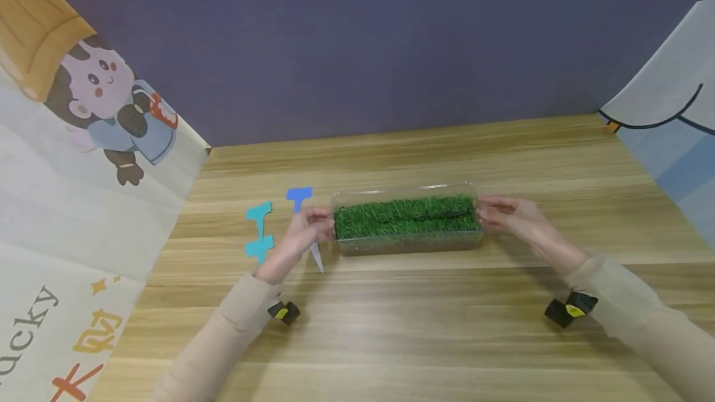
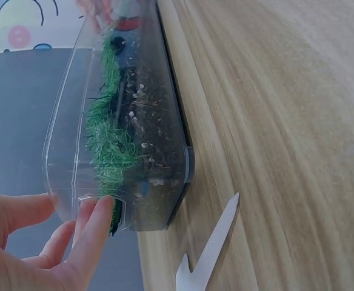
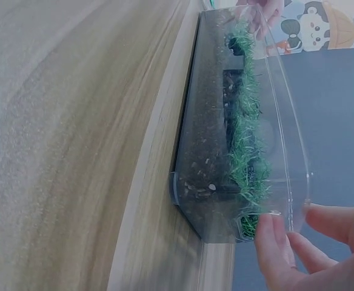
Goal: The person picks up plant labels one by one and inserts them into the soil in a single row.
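Note:
A long clear plastic box [image 1: 410, 245] stands in the middle of the wooden table, with a strip of green artificial grass [image 1: 402, 209] inside. Through its wall in the left wrist view, dark soil-like material [image 2: 150, 121] with pale specks shows under the grass. My left hand [image 1: 304, 231] grips the box's left end, the thumb near the rim and fingertips at a cutout in the end wall. At the opposite end my right hand [image 1: 514, 216] holds on in the same manner. Whether the base is lifted off the table, I cannot tell.
Left of the box lie a blue T-shaped plant label [image 1: 299, 193], two teal labels [image 1: 259, 213] and a white pointed one [image 1: 316, 258], partly under my left hand. A dark panel [image 1: 391, 48] rises behind the table; printed cloths [image 1: 33, 203] hang at both sides.

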Motion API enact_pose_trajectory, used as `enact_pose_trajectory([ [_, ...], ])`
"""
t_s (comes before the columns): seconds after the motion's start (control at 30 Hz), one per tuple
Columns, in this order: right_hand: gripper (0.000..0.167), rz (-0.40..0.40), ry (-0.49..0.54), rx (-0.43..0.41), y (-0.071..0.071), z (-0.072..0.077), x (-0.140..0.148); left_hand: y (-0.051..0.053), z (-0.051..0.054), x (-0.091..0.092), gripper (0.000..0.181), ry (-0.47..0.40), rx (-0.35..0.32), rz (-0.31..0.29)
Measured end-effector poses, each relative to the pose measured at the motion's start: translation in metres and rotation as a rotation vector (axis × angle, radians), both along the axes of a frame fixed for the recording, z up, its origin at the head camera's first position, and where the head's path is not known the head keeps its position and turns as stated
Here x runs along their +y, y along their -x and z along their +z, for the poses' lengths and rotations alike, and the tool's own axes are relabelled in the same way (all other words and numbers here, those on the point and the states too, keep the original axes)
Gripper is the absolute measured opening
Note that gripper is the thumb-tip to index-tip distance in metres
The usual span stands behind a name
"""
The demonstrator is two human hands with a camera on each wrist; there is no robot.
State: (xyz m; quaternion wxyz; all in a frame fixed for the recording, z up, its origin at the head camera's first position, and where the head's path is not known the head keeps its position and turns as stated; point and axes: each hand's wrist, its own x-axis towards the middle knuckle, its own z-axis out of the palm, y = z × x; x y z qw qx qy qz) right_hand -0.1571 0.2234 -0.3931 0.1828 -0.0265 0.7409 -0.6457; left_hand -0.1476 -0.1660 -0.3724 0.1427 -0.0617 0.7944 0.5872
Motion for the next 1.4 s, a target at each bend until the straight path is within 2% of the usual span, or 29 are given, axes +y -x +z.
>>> enact_pose_trajectory([
  [0.1,0.059,0.004,0.033,0.016,0.007,-0.016,0.008,-0.001,0.0,0.001,0.032,0.013,0.008,-0.001],
  [0.27,0.055,-0.058,0.046,-0.002,0.016,-0.039,0.014,0.0,0.001,0.0,0.033,0.01,0.025,-0.032],
  [0.33,0.053,-0.064,0.016,-0.015,0.012,-0.03,0.009,0.001,0.003,-0.003,0.033,0.022,0.032,-0.067],
  [0.4,0.059,-0.062,0.011,-0.021,0.013,-0.031,0.009,0.003,0.005,-0.006,0.033,0.046,0.043,-0.123],
  [0.5,0.065,-0.037,-0.015,-0.022,0.01,-0.024,0.008,0.008,0.01,-0.014,0.033,0.1,0.072,-0.247],
  [0.57,0.065,-0.049,0.014,-0.02,0.014,-0.033,0.012,0.01,0.013,-0.019,0.033,0.154,0.114,-0.334],
  [0.63,0.058,-0.04,0.002,-0.011,0.009,-0.022,0.008,0.012,0.015,-0.023,0.033,0.224,0.162,-0.399],
  [0.7,0.059,-0.03,-0.023,-0.001,0.004,-0.012,0.004,0.013,0.017,-0.027,0.032,0.302,0.212,-0.438],
  [0.83,0.062,-0.013,-0.067,-0.007,-0.006,0.012,-0.006,0.013,0.021,-0.031,0.032,0.431,0.244,-0.467],
  [0.97,0.057,-0.017,-0.075,-0.023,-0.011,0.021,-0.011,0.012,0.02,-0.034,0.035,0.563,0.24,-0.506],
  [1.07,0.056,-0.016,-0.061,-0.013,-0.011,0.021,-0.01,0.011,0.017,-0.037,0.039,0.675,0.24,-0.537],
  [1.2,0.062,-0.009,-0.038,0.014,-0.009,0.015,-0.007,0.011,0.012,-0.04,0.046,0.783,0.236,-0.549],
  [1.23,0.059,-0.004,0.002,0.018,-0.008,0.011,-0.005,0.011,0.011,-0.041,0.048,0.799,0.238,-0.55],
  [1.4,0.059,-0.001,0.017,0.019,-0.008,0.01,-0.006,0.012,0.004,-0.042,0.056,0.858,0.247,-0.542],
])
